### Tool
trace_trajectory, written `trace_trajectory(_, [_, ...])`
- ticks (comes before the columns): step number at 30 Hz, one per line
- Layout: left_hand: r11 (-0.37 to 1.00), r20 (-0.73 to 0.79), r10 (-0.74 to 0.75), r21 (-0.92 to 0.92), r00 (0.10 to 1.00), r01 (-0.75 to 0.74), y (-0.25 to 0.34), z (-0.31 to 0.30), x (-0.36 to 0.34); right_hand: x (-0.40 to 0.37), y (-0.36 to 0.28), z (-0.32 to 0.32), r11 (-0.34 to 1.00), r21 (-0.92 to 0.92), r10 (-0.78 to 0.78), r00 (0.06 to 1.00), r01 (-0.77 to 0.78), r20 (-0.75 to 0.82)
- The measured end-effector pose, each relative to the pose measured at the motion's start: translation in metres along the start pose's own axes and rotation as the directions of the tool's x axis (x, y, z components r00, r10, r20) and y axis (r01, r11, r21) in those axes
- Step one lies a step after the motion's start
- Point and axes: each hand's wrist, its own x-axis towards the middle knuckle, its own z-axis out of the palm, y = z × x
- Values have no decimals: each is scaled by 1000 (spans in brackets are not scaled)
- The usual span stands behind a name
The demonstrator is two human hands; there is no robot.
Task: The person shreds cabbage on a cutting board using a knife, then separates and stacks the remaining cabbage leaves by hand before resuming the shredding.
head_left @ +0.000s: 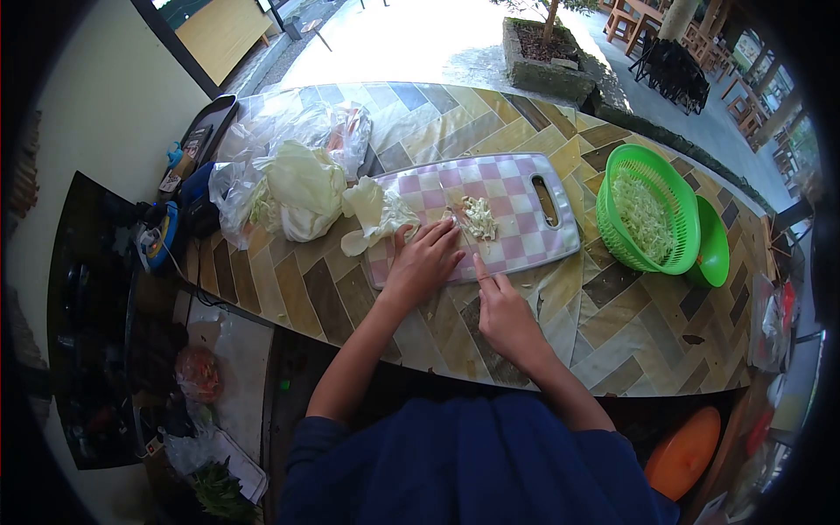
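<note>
A pink-and-white checked cutting board [525,241] lies on the table. My left hand [426,262] rests on it with bent fingers pressing down on a piece of cabbage, mostly hidden beneath the fingertips. In my right hand [506,319] is a knife [465,229], index finger stretched along its back, its thin blade close to my left fingertips. Chopped cabbage [479,219] sits in a small pile beyond the blade. Loose cabbage leaves [381,214] overlap the board's left end, beside a larger cabbage [304,192].
Shredded cabbage [643,214] fills part of a green basket [604,206] at the right, with a green bowl [716,249] against it. Plastic bags [232,197] lie behind the cabbage at the left. An orange round object [687,451] is below the table's right edge.
</note>
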Motion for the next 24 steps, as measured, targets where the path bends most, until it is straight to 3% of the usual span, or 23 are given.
trace_trajectory(8, [1000,-5,-9,-14,1000,9,2,4,0,22,13,16,998,-8,-68,995,67,-77])
trace_trajectory(11, [998,-20,-65,4,998,65,15,7,2,19,15,1,999,-4,-32,999,32,-42])
trace_trajectory(14, [991,-33,-132,-34,991,131,22,10,6,15,22,-3,995,51,-74,990,81,-120])
trace_trajectory(24, [998,-47,-55,-8,997,55,7,13,2,6,7,0,996,72,-53,994,60,-98])
